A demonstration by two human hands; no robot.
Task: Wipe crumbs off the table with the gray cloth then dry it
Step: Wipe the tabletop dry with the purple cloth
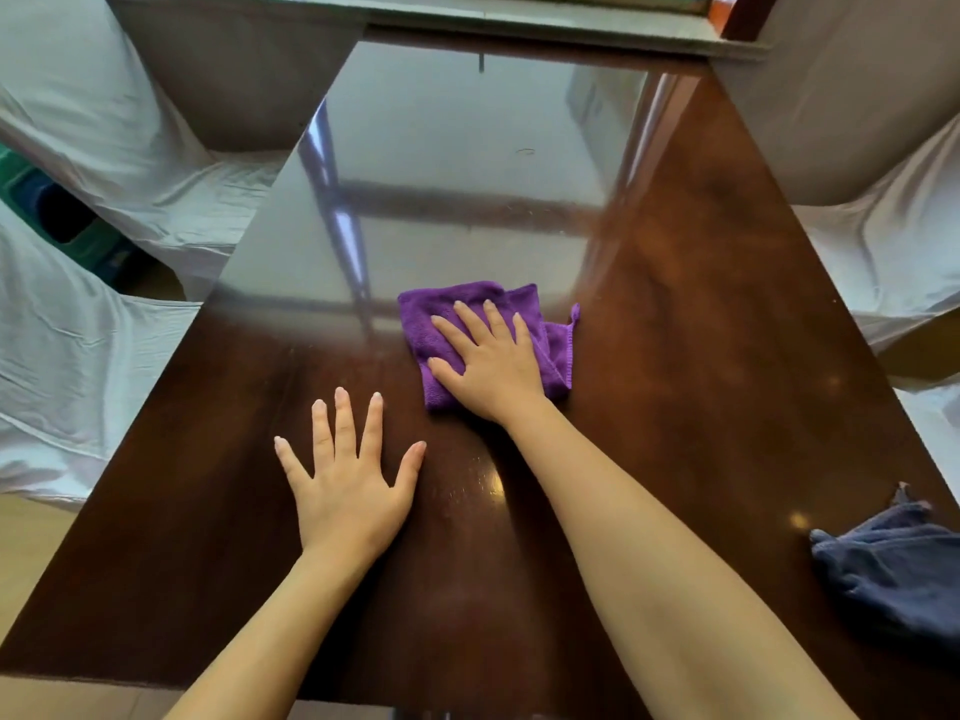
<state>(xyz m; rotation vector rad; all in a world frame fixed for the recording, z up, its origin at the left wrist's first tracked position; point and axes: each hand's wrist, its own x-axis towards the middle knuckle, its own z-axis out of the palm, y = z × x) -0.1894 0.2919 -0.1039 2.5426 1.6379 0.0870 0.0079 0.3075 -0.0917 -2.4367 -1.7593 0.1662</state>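
A glossy dark brown table (701,314) fills the view. A folded purple cloth (441,317) lies flat near its middle. My right hand (493,361) presses down on that cloth, palm flat and fingers spread over it. My left hand (348,480) rests flat on the bare wood nearer to me, fingers apart, holding nothing. A crumpled gray-blue cloth (893,569) lies at the right edge of the table, apart from both hands. Faint smears and specks show on the wood between my hands.
Chairs draped in white covers stand at the left (104,163) and right (883,241) sides of the table. A window ledge (467,28) runs along the far end. Green and blue objects (57,210) sit on the floor at far left.
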